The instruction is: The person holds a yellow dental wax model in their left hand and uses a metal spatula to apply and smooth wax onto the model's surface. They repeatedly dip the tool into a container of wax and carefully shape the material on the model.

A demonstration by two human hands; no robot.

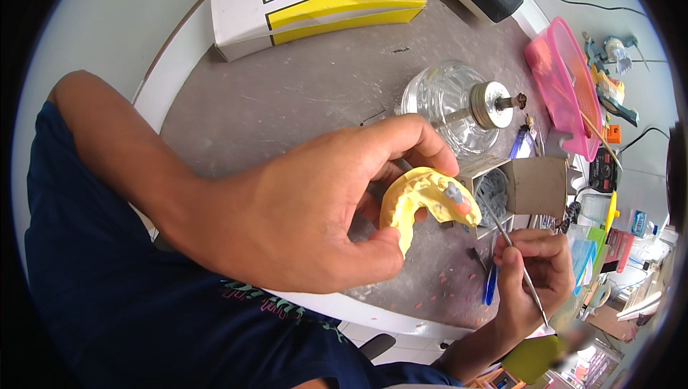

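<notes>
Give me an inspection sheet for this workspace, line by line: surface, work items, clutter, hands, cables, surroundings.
Surface: scratched grey tabletop, pink-flecked near its lower edge.
Work items: yellow horseshoe-shaped dental cast bearing a grey and pink patch near one end; slim silver metal instrument, its tip close to the cast, contact unclear.
Clutter: white and yellow cardboard box; round clear glass burner with a metal cap; small open cardboard carton holding grey material; pink plastic basket.
Hands: left hand pinches the cast; right hand holds the instrument.
Cables: thin black cable at the upper right.
Surroundings: packed on the right, details too small to tell; white tiled floor below.
</notes>
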